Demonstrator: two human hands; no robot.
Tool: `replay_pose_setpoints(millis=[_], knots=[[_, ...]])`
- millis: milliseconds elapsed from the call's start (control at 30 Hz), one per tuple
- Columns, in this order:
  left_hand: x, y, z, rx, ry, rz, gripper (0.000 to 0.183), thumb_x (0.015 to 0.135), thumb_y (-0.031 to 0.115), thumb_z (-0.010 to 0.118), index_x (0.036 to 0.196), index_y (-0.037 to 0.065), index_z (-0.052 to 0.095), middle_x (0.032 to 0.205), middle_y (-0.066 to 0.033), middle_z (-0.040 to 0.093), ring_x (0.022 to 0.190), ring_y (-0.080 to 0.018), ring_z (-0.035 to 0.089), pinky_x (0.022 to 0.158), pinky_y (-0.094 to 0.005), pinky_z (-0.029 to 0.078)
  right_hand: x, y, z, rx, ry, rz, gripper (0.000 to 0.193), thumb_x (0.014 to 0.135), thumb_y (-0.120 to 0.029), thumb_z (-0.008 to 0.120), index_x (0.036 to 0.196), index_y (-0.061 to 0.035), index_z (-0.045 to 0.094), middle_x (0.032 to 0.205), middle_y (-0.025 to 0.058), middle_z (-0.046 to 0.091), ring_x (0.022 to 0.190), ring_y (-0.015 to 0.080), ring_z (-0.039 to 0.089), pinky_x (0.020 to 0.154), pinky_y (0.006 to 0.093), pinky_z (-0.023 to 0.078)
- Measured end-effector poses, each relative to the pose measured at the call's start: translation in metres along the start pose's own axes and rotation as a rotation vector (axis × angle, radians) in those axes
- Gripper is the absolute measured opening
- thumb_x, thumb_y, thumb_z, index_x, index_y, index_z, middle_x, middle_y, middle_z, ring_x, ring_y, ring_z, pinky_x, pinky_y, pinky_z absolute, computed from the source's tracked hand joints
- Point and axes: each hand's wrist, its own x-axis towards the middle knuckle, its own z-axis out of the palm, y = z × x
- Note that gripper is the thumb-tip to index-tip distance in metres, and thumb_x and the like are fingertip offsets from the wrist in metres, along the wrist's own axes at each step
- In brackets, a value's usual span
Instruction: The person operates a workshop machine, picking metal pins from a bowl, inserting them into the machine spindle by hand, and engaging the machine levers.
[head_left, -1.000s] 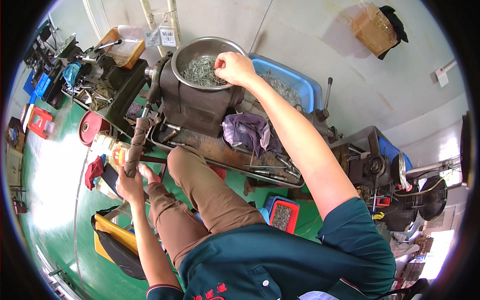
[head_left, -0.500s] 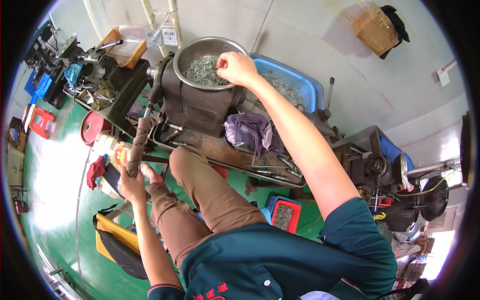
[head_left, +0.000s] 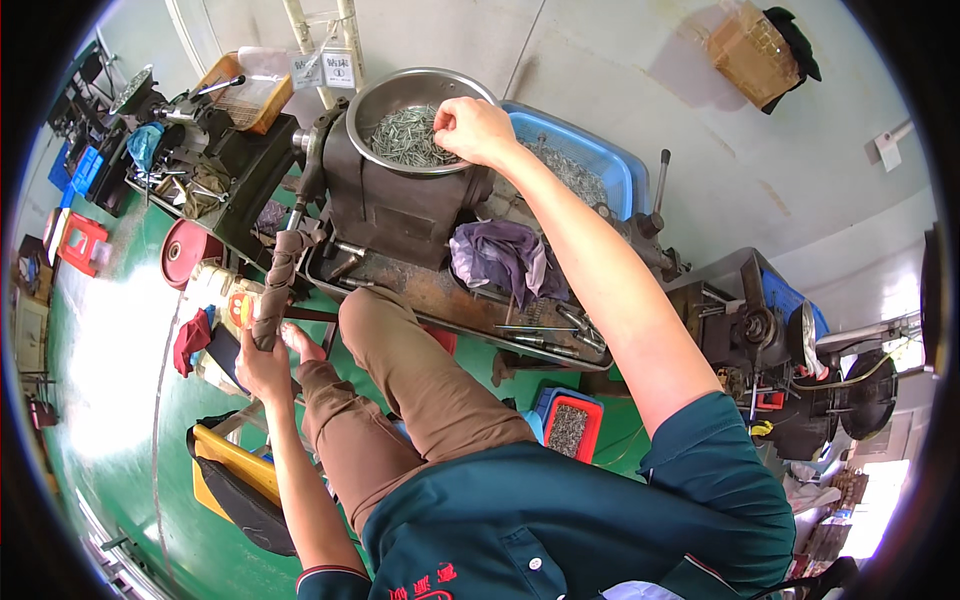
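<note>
My right hand is over the right side of a round steel bowl, fingers curled into a pinch. Whatever they hold, if anything, is too small to make out. Thin metal pins lie heaped in the bowl. The bowl rests on top of a dark machine housing. Lower left, my left hand is closed round the end of a lever handle wrapped in brown strips, which joins the machine's left side.
A blue tub of small metal parts stands behind the machine. On the oily machine tray lie a purple rag and several metal tools. Below are a red bin of small parts and a yellow stool. Another machine stands right.
</note>
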Motion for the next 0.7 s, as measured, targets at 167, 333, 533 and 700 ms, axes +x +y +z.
replay_pose_setpoints(millis=[167, 333, 533, 700], knots=[[-0.0004, -0.0009, 0.0000, -0.004, 0.001, 0.000, 0.027, 0.061, 0.021, 0.056, 0.082, 0.003, 0.055, 0.067, -0.0214, 0.056, 0.066, -0.0379, 0.055, 0.058, -0.0429, 0.043, -0.0008, -0.0008, -0.0006, 0.000, -0.003, 0.002, 0.016, 0.062, -0.020, 0.055, 0.073, -0.0113, 0.061, 0.073, 0.0070, 0.061, 0.075, 0.0227, 0.058, 0.068, 0.0333, 0.044], [-0.0007, -0.0004, 0.0000, -0.007, 0.017, 0.014, 0.029, 0.061, 0.021, 0.056, 0.084, 0.004, 0.055, 0.068, -0.0214, 0.056, 0.067, -0.0376, 0.055, 0.059, -0.0425, 0.043, -0.0009, -0.0001, -0.0001, 0.007, 0.004, 0.000, 0.016, 0.061, -0.020, 0.055, 0.073, -0.0114, 0.061, 0.072, 0.0070, 0.061, 0.075, 0.0228, 0.058, 0.068, 0.0332, 0.044], [-0.0005, -0.0018, 0.0011, -0.027, 0.011, 0.012, 0.030, 0.061, 0.021, 0.057, 0.085, 0.004, 0.055, 0.069, -0.0212, 0.056, 0.067, -0.0371, 0.055, 0.059, -0.0424, 0.043, -0.0009, -0.0002, -0.0002, 0.001, 0.002, -0.004, 0.015, 0.061, -0.021, 0.055, 0.073, -0.0115, 0.061, 0.072, 0.0066, 0.061, 0.075, 0.0225, 0.058, 0.067, 0.0331, 0.044], [-0.0005, -0.0041, 0.0034, -0.011, 0.033, 0.031, 0.028, 0.061, 0.020, 0.056, 0.084, 0.004, 0.055, 0.068, -0.0207, 0.056, 0.066, -0.0370, 0.055, 0.057, -0.0420, 0.043, -0.0013, 0.0000, 0.0005, 0.008, 0.025, -0.006, 0.015, 0.062, -0.020, 0.055, 0.072, -0.0116, 0.061, 0.071, 0.0060, 0.061, 0.073, 0.0220, 0.058, 0.067, 0.0329, 0.045]])
